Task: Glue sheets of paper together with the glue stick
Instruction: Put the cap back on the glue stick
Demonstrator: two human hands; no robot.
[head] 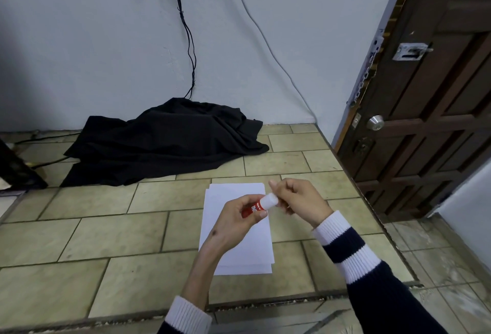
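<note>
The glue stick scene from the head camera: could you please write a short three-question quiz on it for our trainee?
1. True or false: the white cap is still on the glue stick.
2. Which hand holds the red body: A) left hand B) right hand?
3. What lies on the tiled floor directly under the hands?

Key: 1. True; the right hand grips the cap. 2. A. 3. A stack of white paper sheets.

The sheets of paper (236,243) look matt white and smooth. The glue stick (259,206) is glossy plastic, red with a white cap. Beneath lie dull beige floor tiles (106,240); the black cloth (164,142) is soft and crumpled; the door (435,132) is dark wood with a shiny metal knob (375,122).
</note>
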